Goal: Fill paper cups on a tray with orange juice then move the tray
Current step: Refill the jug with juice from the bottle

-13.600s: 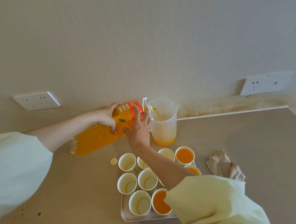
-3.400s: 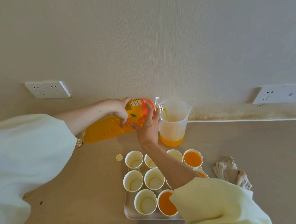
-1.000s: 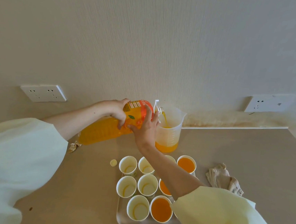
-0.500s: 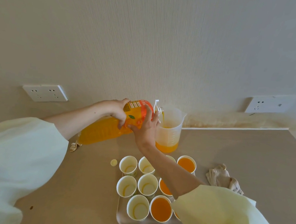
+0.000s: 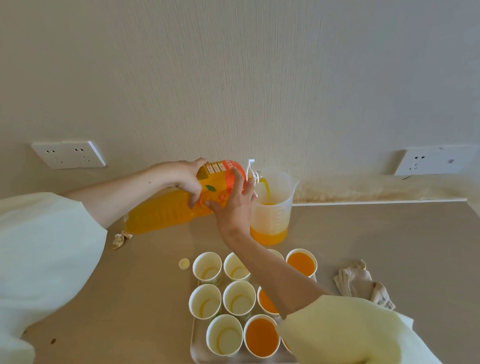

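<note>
Both hands hold a big orange juice bottle tipped on its side. My left hand grips its label from above and my right hand supports its neck from below. Juice streams from its mouth into a clear measuring jug standing by the wall, with juice low in the bottom. In front of it a grey tray carries several white paper cups: those on the left, like one cup, are empty, and those on the right, like another cup, hold juice. My right forearm hides some cups.
A yellow bottle cap lies on the beige counter left of the tray. A crumpled cloth lies to the right, a small scrap of wrapper to the left. Two wall sockets sit above the counter.
The juice level in the jug has risen slightly while both hands keep the bottle tipped. The view has barely shifted.
</note>
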Demonstrator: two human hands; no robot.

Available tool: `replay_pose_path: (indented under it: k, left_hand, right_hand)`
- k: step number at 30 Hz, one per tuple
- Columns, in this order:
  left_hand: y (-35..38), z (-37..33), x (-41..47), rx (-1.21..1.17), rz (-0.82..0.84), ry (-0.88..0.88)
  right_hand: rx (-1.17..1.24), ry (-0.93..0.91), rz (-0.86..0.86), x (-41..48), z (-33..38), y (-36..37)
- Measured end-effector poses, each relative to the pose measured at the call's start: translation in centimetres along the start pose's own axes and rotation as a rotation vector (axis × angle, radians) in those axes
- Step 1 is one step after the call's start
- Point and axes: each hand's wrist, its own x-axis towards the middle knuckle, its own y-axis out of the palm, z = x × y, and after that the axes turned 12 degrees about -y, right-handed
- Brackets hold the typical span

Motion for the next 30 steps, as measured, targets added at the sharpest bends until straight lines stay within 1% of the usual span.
replay_pose_path:
  k: [23,30]
  left_hand:
    - [-0.04,0.17,0.23,0.003,0.01,0.002]
    - [0.09,0.08,0.34,0.007,0.012,-0.002]
  right_hand:
    - [0.011,-0.004,0.019,0.13,-0.12,0.2]
    - [0.021,-0.005,-0.001,0.1,-0.31,0.39]
